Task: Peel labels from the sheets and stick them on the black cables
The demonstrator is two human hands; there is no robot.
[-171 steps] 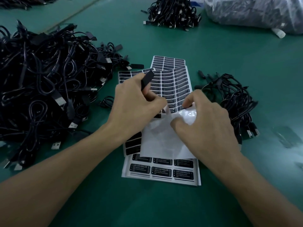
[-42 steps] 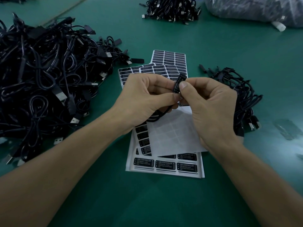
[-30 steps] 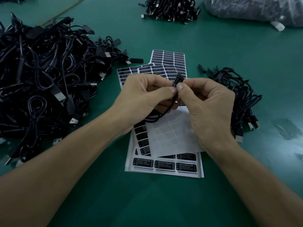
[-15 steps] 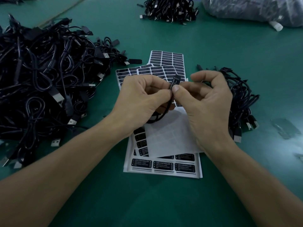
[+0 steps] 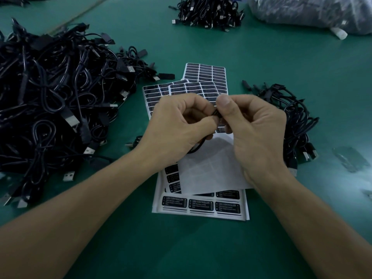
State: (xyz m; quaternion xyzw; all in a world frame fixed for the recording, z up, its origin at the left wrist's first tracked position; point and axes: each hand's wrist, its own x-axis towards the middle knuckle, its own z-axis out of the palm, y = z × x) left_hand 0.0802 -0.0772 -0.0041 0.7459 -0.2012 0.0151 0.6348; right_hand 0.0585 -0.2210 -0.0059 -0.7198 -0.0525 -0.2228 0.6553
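Observation:
Above the label sheets (image 5: 203, 206), my left hand (image 5: 177, 127) and my right hand (image 5: 255, 129) meet and both pinch the small black block of one black cable (image 5: 216, 115). The cable's cord loops down under my left palm. Whether a label sits on the block I cannot tell; my fingers hide most of it. Several sheets of black labels lie fanned out on the green table (image 5: 201, 248), the top one largely bare backing paper (image 5: 209, 172).
A big heap of black cables (image 5: 52, 109) fills the left side. A smaller bundle of cables (image 5: 289, 121) lies right of my hands. Another cable pile (image 5: 209, 13) and a grey plastic bag (image 5: 310, 11) sit at the far edge.
My right hand let go of the sheet and joined the left on the cable's block. Over the last second both hands kept pinching it, my right fingers closing round it again.

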